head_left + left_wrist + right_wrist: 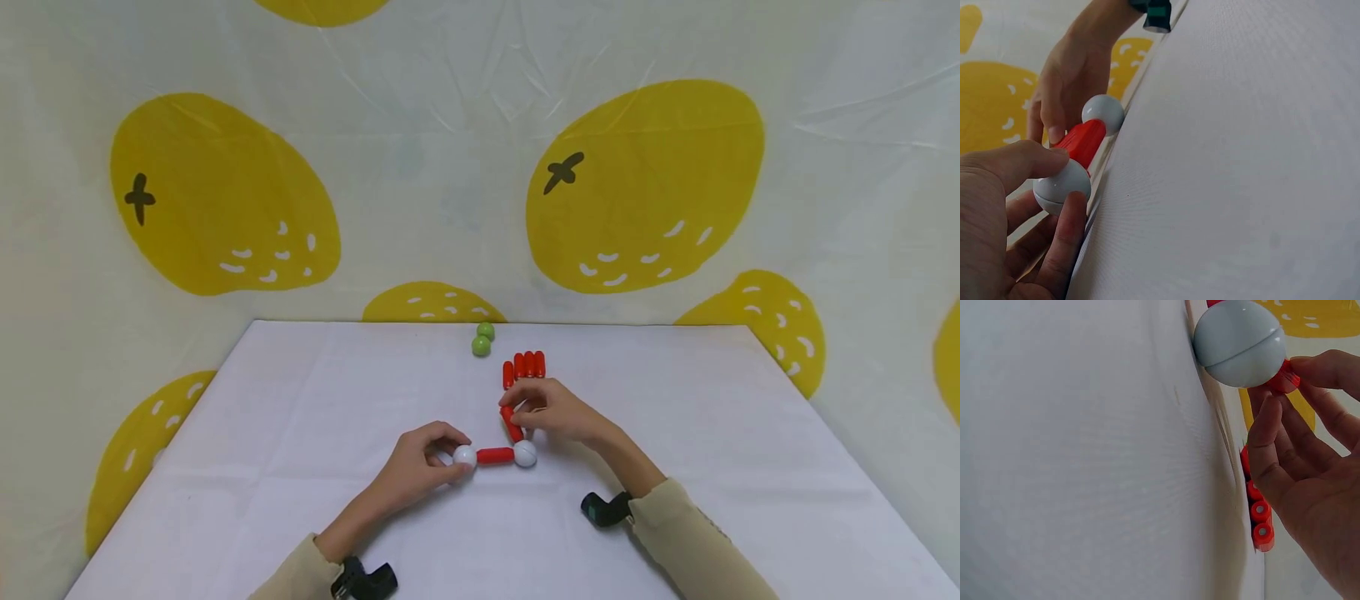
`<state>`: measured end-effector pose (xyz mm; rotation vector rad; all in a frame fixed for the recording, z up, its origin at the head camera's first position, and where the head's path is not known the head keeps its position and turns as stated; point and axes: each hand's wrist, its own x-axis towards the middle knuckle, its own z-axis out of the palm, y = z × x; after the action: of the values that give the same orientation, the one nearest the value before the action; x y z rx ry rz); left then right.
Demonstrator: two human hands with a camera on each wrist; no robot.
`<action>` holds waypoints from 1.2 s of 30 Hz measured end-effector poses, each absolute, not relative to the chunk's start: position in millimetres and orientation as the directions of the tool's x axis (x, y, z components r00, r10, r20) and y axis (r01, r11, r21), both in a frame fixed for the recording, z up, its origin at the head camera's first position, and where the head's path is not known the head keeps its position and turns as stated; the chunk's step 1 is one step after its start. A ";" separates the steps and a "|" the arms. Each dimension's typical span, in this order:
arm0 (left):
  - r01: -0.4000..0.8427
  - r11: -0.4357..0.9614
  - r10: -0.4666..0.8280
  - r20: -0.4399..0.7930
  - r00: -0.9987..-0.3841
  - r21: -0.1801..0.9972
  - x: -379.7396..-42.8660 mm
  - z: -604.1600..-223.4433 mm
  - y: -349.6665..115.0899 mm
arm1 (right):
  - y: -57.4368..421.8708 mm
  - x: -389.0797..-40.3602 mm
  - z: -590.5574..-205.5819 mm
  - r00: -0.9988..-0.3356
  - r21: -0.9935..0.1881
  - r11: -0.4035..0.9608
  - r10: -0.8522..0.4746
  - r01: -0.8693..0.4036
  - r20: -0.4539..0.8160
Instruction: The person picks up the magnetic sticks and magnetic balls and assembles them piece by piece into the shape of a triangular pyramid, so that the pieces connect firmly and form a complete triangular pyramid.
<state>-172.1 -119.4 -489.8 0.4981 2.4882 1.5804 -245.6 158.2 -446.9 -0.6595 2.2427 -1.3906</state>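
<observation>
Two white balls are joined by a red rod low on the white table. My left hand pinches the left white ball between thumb and fingers. The other white ball sits at the rod's right end; a seam shows round it in the right wrist view. My right hand pinches a second red rod, whose lower end meets that right ball. In the right wrist view only a short piece of this rod shows, the rest being hidden by the fingers.
Beyond my right hand several loose red rods lie side by side, with pale discs on their ends. Two green balls rest near the table's back edge. A cloth with yellow fruit prints hangs behind the white table.
</observation>
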 end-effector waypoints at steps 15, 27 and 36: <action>0.204 0.396 0.340 0.063 -0.938 0.895 -170.5 -486.4 -120.0 | 161.0 -245.8 -448.8 -0.783 -0.910 0.414 -0.575 -0.027 -0.239; 0.213 0.370 0.344 0.079 -0.935 0.904 -170.4 -486.5 -121.1 | 157.3 -245.0 -446.3 -0.782 -0.889 0.453 -0.576 -0.063 -0.238; 0.204 0.357 0.347 0.073 -0.935 0.912 -170.8 -486.4 -119.9 | 159.4 -244.2 -446.8 -0.792 -0.880 0.470 -0.564 -0.075 -0.233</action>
<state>-170.8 -119.9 -486.4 0.5061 2.4755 1.6339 -244.2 159.4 -446.8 -0.5301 2.2200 -1.2927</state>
